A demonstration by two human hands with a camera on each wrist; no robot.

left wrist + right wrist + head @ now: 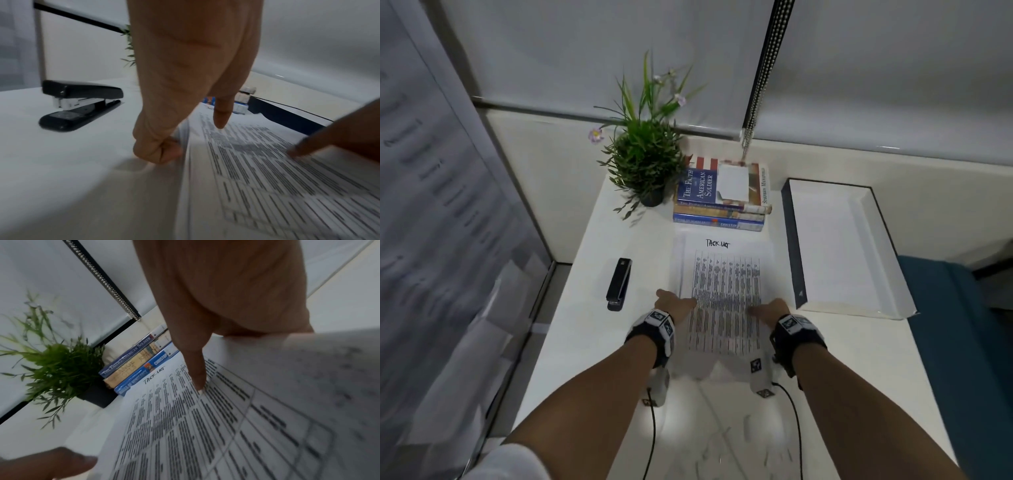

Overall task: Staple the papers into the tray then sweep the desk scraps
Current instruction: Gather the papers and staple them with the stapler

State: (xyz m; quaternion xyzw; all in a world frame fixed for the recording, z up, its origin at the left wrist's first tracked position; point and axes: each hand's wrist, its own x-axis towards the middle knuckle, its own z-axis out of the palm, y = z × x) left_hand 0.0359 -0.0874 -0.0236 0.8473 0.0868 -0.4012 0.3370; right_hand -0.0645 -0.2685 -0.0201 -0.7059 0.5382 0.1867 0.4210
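Note:
A stack of printed papers point(726, 274) headed with handwriting lies mid-desk. My left hand point(679, 303) grips its left edge, with the thumb point(221, 116) on top and the fingers point(158, 151) curled under the edge. My right hand point(768, 310) holds the right edge. Its thumb point(197, 374) presses on the print, and the sheet point(318, 369) curls up over the hidden fingers. A black stapler point(618, 284) lies shut to the left of the papers, apart from both hands. To the right stands a white tray point(792, 240) with dark walls. Small paper scraps point(748, 428) litter the near desk.
Three stacked books point(722, 198) with a white card on top lie just beyond the papers. A potted plant point(643, 161) stands left of them. A bead cord point(760, 85) hangs from the blind. A glass partition bounds the left side, and a teal seat point(945, 342) is at the right.

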